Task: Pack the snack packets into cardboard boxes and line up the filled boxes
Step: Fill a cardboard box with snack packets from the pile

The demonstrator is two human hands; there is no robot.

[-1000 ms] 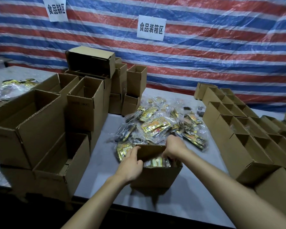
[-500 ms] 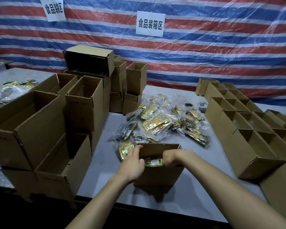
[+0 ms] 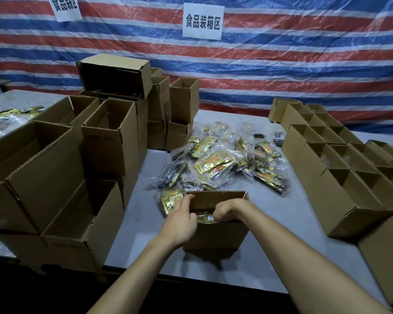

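An open cardboard box (image 3: 216, 232) stands on the grey table (image 3: 281, 234) near its front edge, just in front of the heap of snack packets (image 3: 222, 164) in clear wrap. Both hands are at the box's mouth. The left hand (image 3: 179, 223) lies against the box's left wall, its thumb stretched up along the far left corner and its fingers curled over the rim toward the inside; the fingertips are partly hidden, so I cannot tell whether they pinch anything. The right hand (image 3: 227, 210) is bent at the wrist and dips into the box from the near side, its fingers folded down out of sight, so how far they are closed cannot be told. Between the two hands a gold packet (image 3: 205, 216) with a small white label shows inside the box, lying low under the rim and touching or almost touching both hands. Empty boxes (image 3: 104, 141) are stacked on the left of the table, and rows of open boxes (image 3: 340, 168) stand side by side on the right. Compared with half a second ago, the right hand has sunk deeper into the box, the packet sits lower and shows less, and the left hand has kept its place at the left wall.
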